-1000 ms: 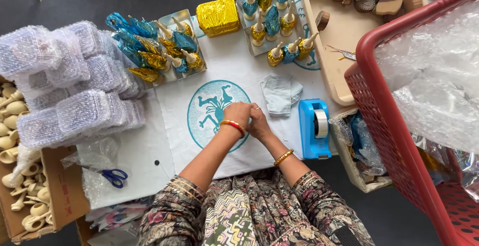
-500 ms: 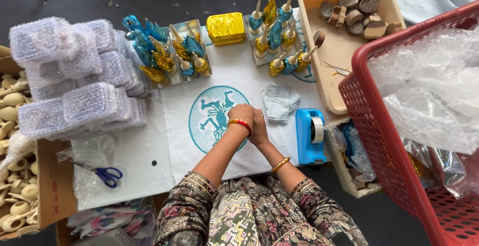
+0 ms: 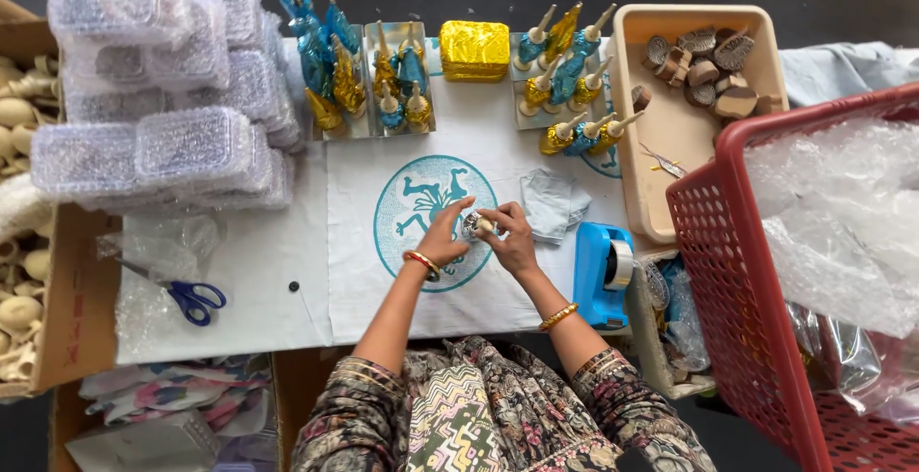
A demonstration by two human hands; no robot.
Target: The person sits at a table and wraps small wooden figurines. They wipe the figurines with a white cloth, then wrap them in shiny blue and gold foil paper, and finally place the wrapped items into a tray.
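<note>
Silver trinket [image 3: 476, 226], small and partly hidden, is gripped at mid-frame by fingers of both the left hand [image 3: 443, 235] and right hand [image 3: 510, 240], above the teal emblem [image 3: 436, 219]. Grey cloth [image 3: 554, 206] and blue tape dispenser [image 3: 603, 273] are found right; scissors [image 3: 189, 296] lower left.

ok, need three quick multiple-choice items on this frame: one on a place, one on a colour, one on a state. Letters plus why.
1. Where do the scissors lie?
A. left of the hands
B. inside the red basket
C. in the beige tray

2. What colour is the tape dispenser?
A. gold
B. blue
C. white

3. What are the hands doing?
A. resting flat, apart
B. together on a small item
C. holding the scissors

Key:
1 A: they lie on the white cloth far left of the left hand.
2 B: its body is bright blue.
3 B: left hand and right hand meet on a small item.
</note>
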